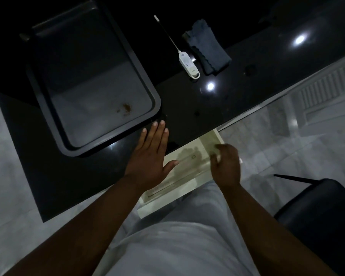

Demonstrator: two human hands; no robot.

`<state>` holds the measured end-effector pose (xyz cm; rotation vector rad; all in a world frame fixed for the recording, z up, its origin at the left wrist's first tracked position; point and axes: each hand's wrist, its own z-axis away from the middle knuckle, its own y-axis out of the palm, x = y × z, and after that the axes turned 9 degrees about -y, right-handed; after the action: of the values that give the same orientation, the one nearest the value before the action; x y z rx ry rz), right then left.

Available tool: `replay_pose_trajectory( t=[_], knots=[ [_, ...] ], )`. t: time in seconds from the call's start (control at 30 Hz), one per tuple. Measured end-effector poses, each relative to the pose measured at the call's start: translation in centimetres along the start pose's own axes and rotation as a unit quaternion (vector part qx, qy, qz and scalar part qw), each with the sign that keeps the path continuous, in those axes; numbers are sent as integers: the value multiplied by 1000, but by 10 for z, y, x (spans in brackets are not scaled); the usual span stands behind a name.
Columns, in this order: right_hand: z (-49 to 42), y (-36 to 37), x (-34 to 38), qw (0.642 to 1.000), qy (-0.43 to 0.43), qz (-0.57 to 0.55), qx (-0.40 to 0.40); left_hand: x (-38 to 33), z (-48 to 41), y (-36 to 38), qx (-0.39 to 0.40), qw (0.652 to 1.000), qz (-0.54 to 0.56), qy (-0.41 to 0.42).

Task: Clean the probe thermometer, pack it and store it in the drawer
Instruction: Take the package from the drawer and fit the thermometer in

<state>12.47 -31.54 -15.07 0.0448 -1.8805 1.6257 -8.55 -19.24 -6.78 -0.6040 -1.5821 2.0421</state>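
The white probe thermometer (188, 63) lies on the black counter (187, 110), its thin metal probe pointing away to the upper left. A folded dark cloth (206, 46) lies just right of it. Below the counter's front edge a white drawer (153, 208) stands pulled out. Inside it lies a long pale pack (185, 170) with a small logo. My left hand (149, 156) rests flat on the counter edge, fingers spread, thumb over the drawer. My right hand (226, 166) has its fingers curled around the pack's right end.
A large black tray (156, 104) with a brown stain sits on the counter to the left, its near corner close to my left fingertips. A dark chair (317, 216) stands at the lower right. Pale floor tiles surround the counter. The room is dim.
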Motion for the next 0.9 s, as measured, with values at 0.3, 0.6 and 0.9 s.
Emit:
replay_pose_trajectory(
  t=[0.3, 0.6, 0.9],
  knots=[
    [-52, 82, 34, 818, -258, 217, 465, -1, -2, 0, 2, 1000, 2, -6],
    [-54, 104, 31, 749, -280, 299, 520, 1, -1, 3, 3, 1000, 14, -8],
    [-57, 74, 32, 757, -328, 236, 513, 2, 1, 1, 14, 1000, 23, -7]
  ],
)
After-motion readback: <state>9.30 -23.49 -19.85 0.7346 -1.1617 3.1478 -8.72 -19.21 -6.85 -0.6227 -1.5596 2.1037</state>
